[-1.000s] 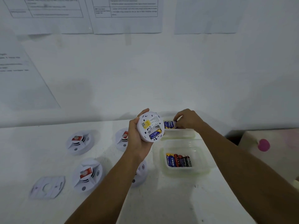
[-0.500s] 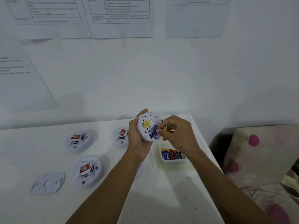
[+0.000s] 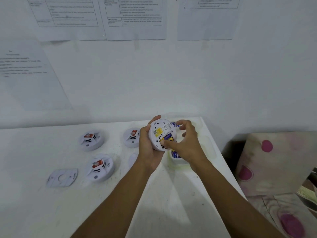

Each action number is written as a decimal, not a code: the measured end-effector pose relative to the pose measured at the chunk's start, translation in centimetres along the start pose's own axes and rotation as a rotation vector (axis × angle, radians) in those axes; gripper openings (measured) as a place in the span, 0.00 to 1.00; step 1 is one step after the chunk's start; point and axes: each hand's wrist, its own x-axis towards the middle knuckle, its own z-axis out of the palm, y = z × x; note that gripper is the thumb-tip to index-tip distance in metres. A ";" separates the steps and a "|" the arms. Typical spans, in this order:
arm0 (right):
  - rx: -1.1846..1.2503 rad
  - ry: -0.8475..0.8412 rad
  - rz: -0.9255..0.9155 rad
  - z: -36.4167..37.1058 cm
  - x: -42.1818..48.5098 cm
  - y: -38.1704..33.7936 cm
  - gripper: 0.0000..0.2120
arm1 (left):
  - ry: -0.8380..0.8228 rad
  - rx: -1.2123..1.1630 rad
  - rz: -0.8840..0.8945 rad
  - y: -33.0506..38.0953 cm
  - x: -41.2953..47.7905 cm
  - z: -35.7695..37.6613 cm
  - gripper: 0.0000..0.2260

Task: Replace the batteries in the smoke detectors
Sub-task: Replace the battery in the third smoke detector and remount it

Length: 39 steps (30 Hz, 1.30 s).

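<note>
On the white table (image 3: pixel 51 212), head view: L hand (image 3: pixel 147 148) grips a round white smoke detector (image 3: pixel 160 129) by its left rim, held clear of the top, underside tilted toward the camera. A blue-yellow battery (image 3: pixel 167 137) lies in its open compartment beside a yellow label. R hand (image 3: pixel 187 145): thumb tip on the battery's lower end, other fingers loosely curved past the detector's right rim; can't tell whether they clasp it. Under R hand is a clear tray (image 3: pixel 180 162) w/ batteries, mostly hidden. Left of the hands, three more detectors (image 3: pixel 91 140) w/ red tags sit on the table, a fourth detector (image 3: pixel 133 159) partly behind L wrist. A flat mounting plate (image 3: pixel 62 177) lies front-left. Printed sheets (image 3: pixel 135 14) on the wall behind; pink-dotted cushion (image 3: pixel 274 160) to the right.
</note>
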 end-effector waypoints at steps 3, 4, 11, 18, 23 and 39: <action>0.005 -0.037 0.064 0.0 -0.2 0.1 0.45 | -0.001 0.014 -0.011 0.2 -0.9 -0.1 0.18; 0.000 -0.052 0.054 0.1 -0.4 0.1 0.48 | 0.005 0.013 -0.014 0.3 -1.2 -0.3 0.18; 0.015 -0.087 -0.125 3.5 -2.7 -1.1 0.43 | 0.059 0.001 -0.005 3.2 -4.3 -3.3 0.21; -0.009 -0.021 -0.158 10.4 -4.1 -2.0 0.19 | 0.070 0.014 0.060 9.9 -6.7 -9.6 0.18; -0.090 -0.008 -0.183 17.2 -5.1 -3.2 0.15 | 0.052 0.031 0.042 15.3 -8.5 -14.2 0.18; -0.855 -0.454 -0.431 32.8 -6.9 -6.3 0.28 | 0.058 0.011 0.031 27.8 -13.7 -26.7 0.17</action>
